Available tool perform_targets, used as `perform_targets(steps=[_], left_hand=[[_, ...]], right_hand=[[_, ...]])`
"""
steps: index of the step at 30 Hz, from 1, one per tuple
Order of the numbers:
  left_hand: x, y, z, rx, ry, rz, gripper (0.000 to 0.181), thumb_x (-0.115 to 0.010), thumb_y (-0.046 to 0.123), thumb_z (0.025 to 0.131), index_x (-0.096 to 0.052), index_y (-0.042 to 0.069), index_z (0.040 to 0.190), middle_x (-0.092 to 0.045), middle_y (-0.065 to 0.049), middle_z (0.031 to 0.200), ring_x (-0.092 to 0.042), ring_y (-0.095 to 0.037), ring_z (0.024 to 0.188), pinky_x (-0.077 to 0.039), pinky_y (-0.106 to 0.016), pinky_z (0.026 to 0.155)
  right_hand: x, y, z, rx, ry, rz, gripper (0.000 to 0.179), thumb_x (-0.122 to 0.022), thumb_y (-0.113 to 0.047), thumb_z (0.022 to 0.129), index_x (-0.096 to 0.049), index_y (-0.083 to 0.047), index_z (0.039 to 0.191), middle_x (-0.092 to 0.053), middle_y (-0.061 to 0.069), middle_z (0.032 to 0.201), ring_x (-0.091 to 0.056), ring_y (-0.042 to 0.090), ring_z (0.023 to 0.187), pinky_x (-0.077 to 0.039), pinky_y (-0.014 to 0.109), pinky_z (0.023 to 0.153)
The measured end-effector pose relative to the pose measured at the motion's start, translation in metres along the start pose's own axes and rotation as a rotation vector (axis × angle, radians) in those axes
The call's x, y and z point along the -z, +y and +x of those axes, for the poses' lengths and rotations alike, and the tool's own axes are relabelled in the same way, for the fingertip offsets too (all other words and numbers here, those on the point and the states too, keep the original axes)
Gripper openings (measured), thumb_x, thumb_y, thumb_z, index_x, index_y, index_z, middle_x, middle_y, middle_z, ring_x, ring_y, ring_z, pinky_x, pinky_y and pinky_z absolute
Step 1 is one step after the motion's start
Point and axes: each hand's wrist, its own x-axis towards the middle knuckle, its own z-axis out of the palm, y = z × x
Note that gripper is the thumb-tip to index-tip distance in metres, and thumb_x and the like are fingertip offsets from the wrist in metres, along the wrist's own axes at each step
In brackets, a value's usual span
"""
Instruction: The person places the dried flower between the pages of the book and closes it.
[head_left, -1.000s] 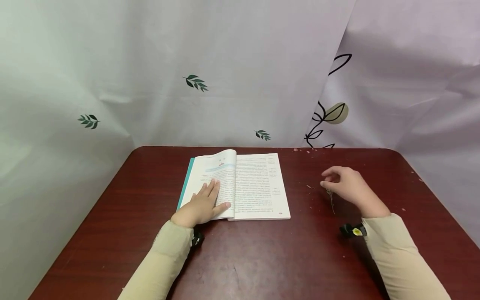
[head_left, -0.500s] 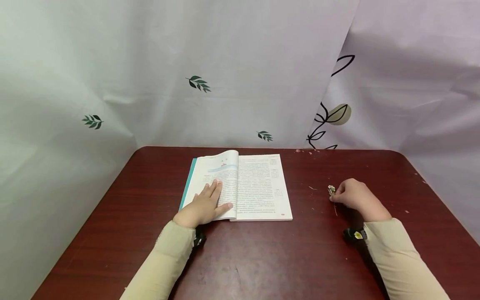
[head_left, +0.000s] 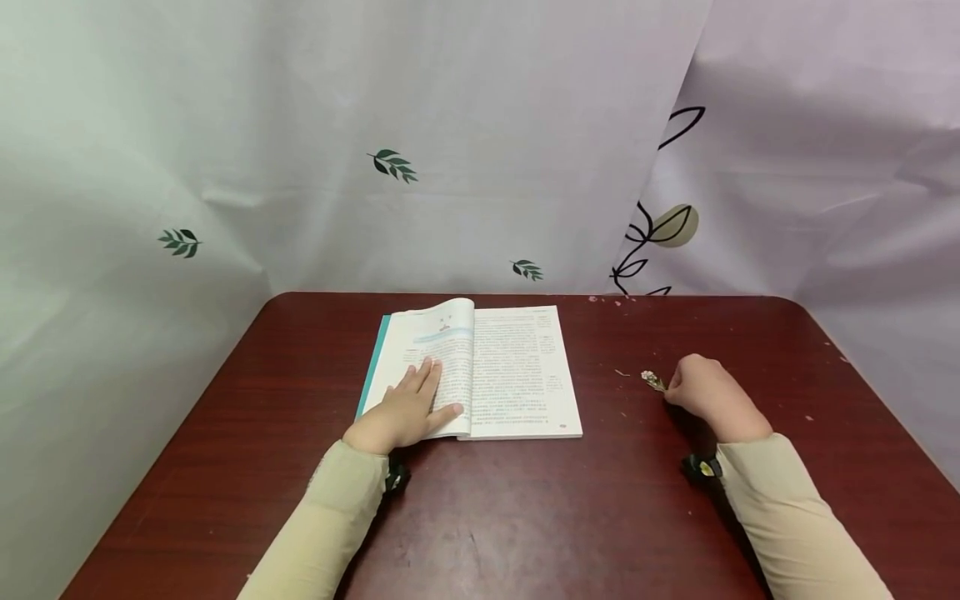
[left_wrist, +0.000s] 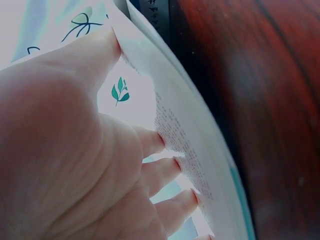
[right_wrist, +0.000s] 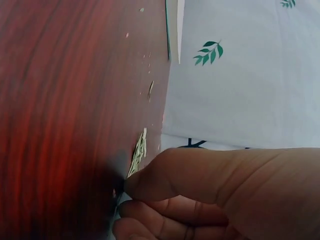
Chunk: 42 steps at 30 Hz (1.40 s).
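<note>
An open book (head_left: 521, 375) with printed pages and a teal cover edge lies on the dark red table (head_left: 495, 517). My left hand (head_left: 405, 414) rests flat on its left page, fingers spread and thumb near the gutter. In the left wrist view the fingertips touch the curved page (left_wrist: 175, 120). To the right of the book, my right hand (head_left: 705, 392) pinches a small dried flower sprig (head_left: 652, 381) between thumb and fingers, low over the table. Its pale blossoms point left, toward the book. The right wrist view shows the sprig (right_wrist: 138, 150) poking out past the thumb; its lower stem is hidden.
A thin plant scrap (head_left: 622, 372) lies between the book and the right hand. Small pale flecks (head_left: 617, 302) dot the table's far edge. A white curtain (head_left: 480, 150) with leaf prints hangs behind the table.
My right hand has come down and closed its fingers on the sprig, whose blossoms have swung from upright toward the left. The left hand and the book have stayed put.
</note>
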Motion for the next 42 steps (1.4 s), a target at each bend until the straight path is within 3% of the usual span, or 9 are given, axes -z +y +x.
perform_targets(steps=[4, 25, 35, 37, 42], left_hand=[[0.002, 0.001, -0.001, -0.006, 0.006, -0.011, 0.084, -0.05, 0.048, 0.105, -0.015, -0.006, 0.159, -0.009, -0.024, 0.167, -0.008, -0.046, 0.153, -0.017, -0.069, 0.115], [0.0, 0.002, -0.003, 0.019, 0.008, -0.05, 0.085, -0.05, 0.05, 0.104, -0.014, -0.003, 0.16, -0.01, -0.023, 0.167, -0.008, -0.046, 0.153, -0.015, -0.07, 0.116], [0.0, 0.0, -0.001, 0.018, 0.01, -0.042, 0.086, -0.05, 0.05, 0.105, -0.013, -0.003, 0.161, -0.008, -0.023, 0.167, -0.006, -0.046, 0.153, -0.013, -0.069, 0.116], [-0.001, -0.001, 0.0, 0.022, 0.003, -0.04, 0.086, -0.05, 0.05, 0.105, -0.012, -0.003, 0.161, -0.007, -0.022, 0.168, -0.005, -0.045, 0.153, -0.012, -0.069, 0.117], [-0.002, -0.001, 0.001, 0.02, 0.002, -0.044, 0.086, -0.05, 0.05, 0.104, -0.012, -0.003, 0.161, -0.007, -0.022, 0.168, -0.005, -0.045, 0.153, -0.012, -0.069, 0.117]], right_hand=[[0.0, 0.002, 0.0, 0.02, -0.006, -0.015, 0.029, -0.061, 0.0, 0.074, -0.052, -0.015, 0.051, -0.039, -0.009, 0.051, -0.038, 0.011, 0.051, -0.032, 0.029, 0.051], [-0.002, 0.015, 0.002, 0.063, -0.016, 0.015, 0.038, -0.056, -0.002, 0.081, -0.036, -0.02, 0.054, -0.026, -0.007, 0.053, -0.026, 0.01, 0.05, -0.029, 0.03, 0.055], [0.0, 0.011, 0.002, 0.07, 0.021, 0.022, 0.012, -0.063, -0.005, 0.086, -0.059, -0.006, 0.074, -0.056, 0.002, 0.069, -0.048, 0.016, 0.06, -0.04, 0.032, 0.06], [-0.001, 0.009, 0.003, 0.065, 0.022, 0.016, 0.015, -0.062, -0.004, 0.086, -0.059, -0.008, 0.072, -0.054, 0.0, 0.067, -0.046, 0.015, 0.059, -0.039, 0.032, 0.059], [-0.004, 0.007, 0.005, 0.052, 0.011, 0.011, 0.034, -0.055, 0.001, 0.083, -0.041, -0.017, 0.057, -0.031, -0.006, 0.055, -0.028, 0.012, 0.053, -0.03, 0.031, 0.057]])
